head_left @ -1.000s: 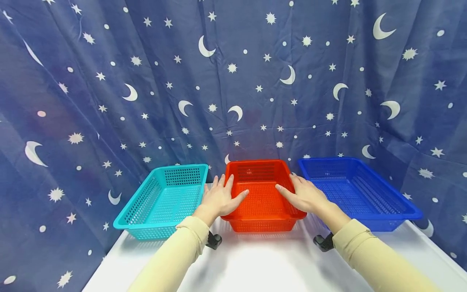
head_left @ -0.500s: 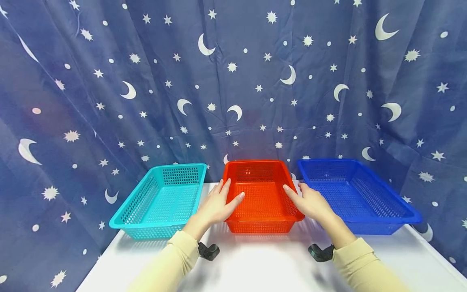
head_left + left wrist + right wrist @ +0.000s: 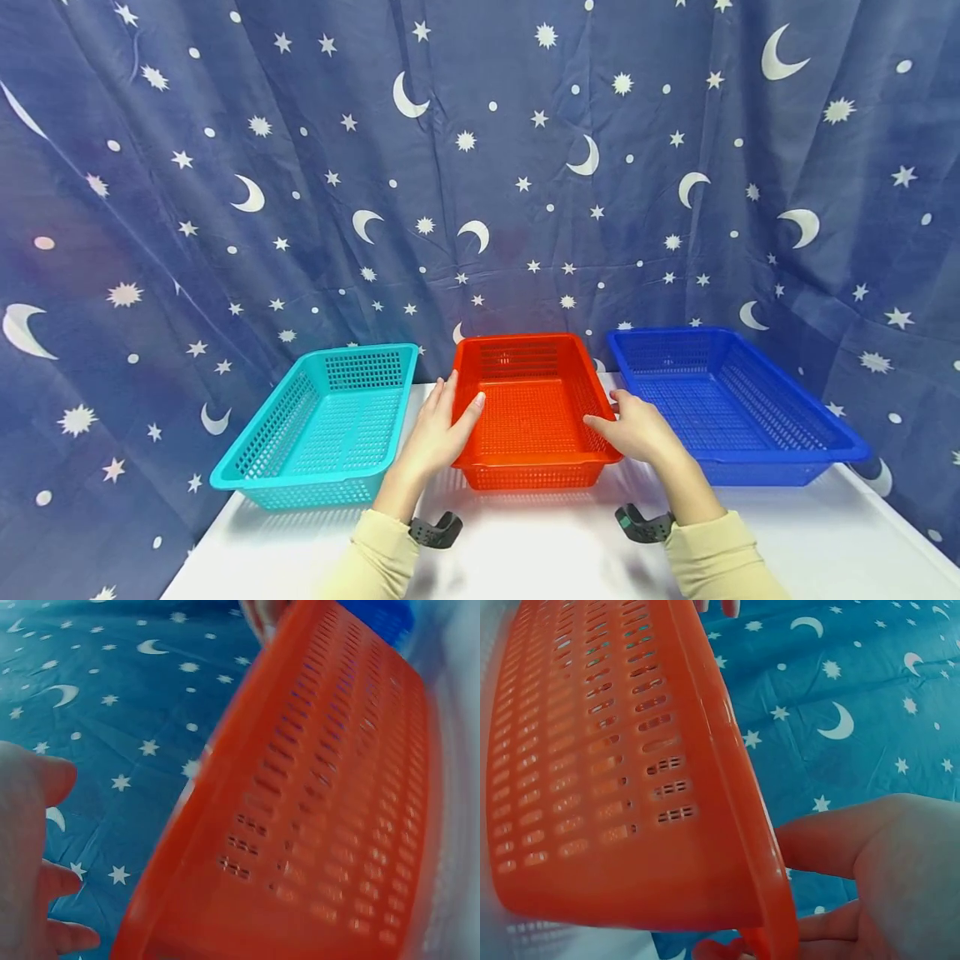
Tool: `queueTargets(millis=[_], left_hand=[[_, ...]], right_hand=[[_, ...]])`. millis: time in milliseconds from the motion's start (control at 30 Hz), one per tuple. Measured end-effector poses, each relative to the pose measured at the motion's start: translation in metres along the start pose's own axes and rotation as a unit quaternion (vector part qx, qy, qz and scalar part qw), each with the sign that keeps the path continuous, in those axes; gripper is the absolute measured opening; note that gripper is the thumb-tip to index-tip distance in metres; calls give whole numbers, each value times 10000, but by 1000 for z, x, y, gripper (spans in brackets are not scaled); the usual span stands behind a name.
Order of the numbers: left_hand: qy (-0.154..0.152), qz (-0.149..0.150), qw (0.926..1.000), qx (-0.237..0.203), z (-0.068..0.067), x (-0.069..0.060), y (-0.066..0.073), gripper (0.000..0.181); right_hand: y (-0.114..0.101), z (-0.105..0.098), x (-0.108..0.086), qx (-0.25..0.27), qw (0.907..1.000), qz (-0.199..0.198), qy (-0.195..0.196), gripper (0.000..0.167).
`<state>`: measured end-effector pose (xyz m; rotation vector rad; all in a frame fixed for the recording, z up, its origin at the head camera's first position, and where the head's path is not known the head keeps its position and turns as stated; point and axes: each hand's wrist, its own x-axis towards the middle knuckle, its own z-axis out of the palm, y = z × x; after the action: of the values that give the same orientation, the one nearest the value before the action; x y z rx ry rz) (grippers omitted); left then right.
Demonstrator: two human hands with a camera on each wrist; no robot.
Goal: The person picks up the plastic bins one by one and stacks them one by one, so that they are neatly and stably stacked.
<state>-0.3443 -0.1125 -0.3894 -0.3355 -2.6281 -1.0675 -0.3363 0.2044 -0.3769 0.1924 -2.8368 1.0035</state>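
Note:
A red mesh basket [image 3: 525, 412] sits between my two hands on the white table. My right hand [image 3: 637, 429] grips its right rim. In the right wrist view, the thumb [image 3: 817, 840] lies against the rim and fingertips reach below it. At the left side, my left hand [image 3: 435, 437] has fairly straight fingers, with the thumb spread toward the basket's inside. A gap shows between that hand [image 3: 30, 855] and the red wall in the left wrist view. The red basket holds nothing that I can see.
A turquoise basket [image 3: 352, 433] stands on the left and a blue basket [image 3: 705, 408] on the right, both near the red one. The white table [image 3: 540, 558] runs toward me. Behind hangs a dark blue curtain [image 3: 495, 192] with moons and stars.
Both hands have come lower and back toward me along the basket's sides. The right hand's fingers, straight before, have curled onto the rim. The view has shifted slightly.

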Motion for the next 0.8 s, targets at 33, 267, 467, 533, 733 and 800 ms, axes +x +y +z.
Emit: queueTargets(millis=[33, 267, 467, 533, 733, 800], left_hand=[[48, -9, 9999, -94, 0, 0, 0, 83], [135, 13, 9994, -309, 1, -4, 3, 76], [128, -79, 9985, -527, 3, -9, -2, 79], [100, -221, 9975, -662, 4, -10, -7, 81], [-273, -810, 9870, -1359, 7, -11, -20, 81], [-389, -997, 9803, -1661, 7, -12, -20, 76]], right_hand=[[0, 1, 0, 7, 10000, -37, -8, 73], [-1, 1, 2, 91, 9998, -136, -107, 69], [1, -3, -2, 88, 9997, -191, -156, 55], [1, -5, -3, 19, 9995, -234, -205, 50], [2, -4, -4, -14, 9984, -217, -527, 40], [4, -3, -4, -23, 9981, -193, -577, 38]])
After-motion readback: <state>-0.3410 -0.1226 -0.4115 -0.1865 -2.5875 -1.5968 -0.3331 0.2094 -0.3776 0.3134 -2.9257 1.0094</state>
